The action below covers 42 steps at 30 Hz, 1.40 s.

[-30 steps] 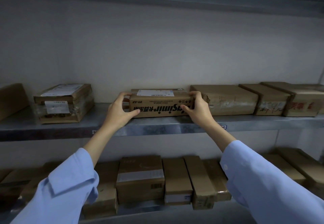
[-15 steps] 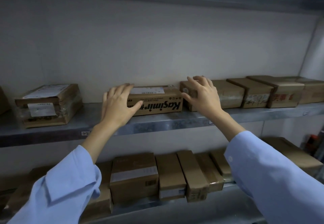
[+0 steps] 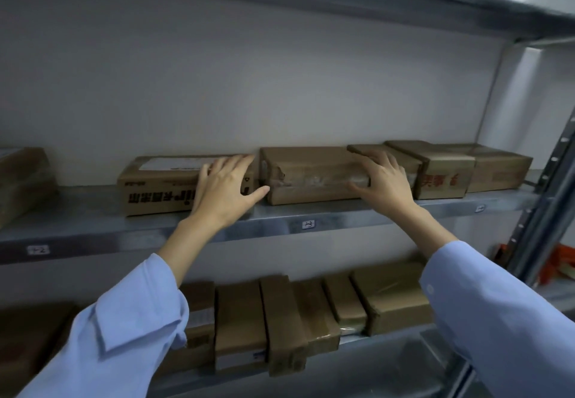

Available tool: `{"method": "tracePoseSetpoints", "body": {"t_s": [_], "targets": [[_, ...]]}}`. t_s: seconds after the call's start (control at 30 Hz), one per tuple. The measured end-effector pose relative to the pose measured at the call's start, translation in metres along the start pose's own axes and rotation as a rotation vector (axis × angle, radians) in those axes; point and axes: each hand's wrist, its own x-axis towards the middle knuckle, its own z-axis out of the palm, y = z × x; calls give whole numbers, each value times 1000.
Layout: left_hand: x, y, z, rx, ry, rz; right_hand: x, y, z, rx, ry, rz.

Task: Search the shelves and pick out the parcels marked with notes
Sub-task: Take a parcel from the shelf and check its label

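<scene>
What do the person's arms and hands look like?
Both arms wear light blue shirt sleeves: the left sleeve and the right sleeve end in loose cuffs short of the wrists. A small button shows on the right cuff. The left hand and the right hand are bare: no gloves, rings or watch visible.

Far-L parcel [image 3: 21, 179] cut off; shelf tag [image 3: 308, 224] blurred.

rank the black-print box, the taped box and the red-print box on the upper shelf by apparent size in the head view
1. black-print box and taped box: look alike, each partly hidden, so tied
2. red-print box: smallest
</scene>
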Motion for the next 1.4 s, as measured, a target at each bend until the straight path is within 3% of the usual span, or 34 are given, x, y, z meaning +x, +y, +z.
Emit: {"method": "tracePoseSetpoints", "body": {"t_s": [0.37,0.7,1.0,1.2,1.4], "targets": [[17,55,23,46,11,-73,24,46,2,2,-79,-113],[11,38,17,91,6,-45,28,44,16,-38,-53,-249],[14,24,12,47,0,-97,34,33,15,-57,-186,-253],[15,22,14,-75,11,-130,34,33,10,118,-188,-212],[22,28,11,-249,83,-213,33,35,7,442,-49,-146]]}}
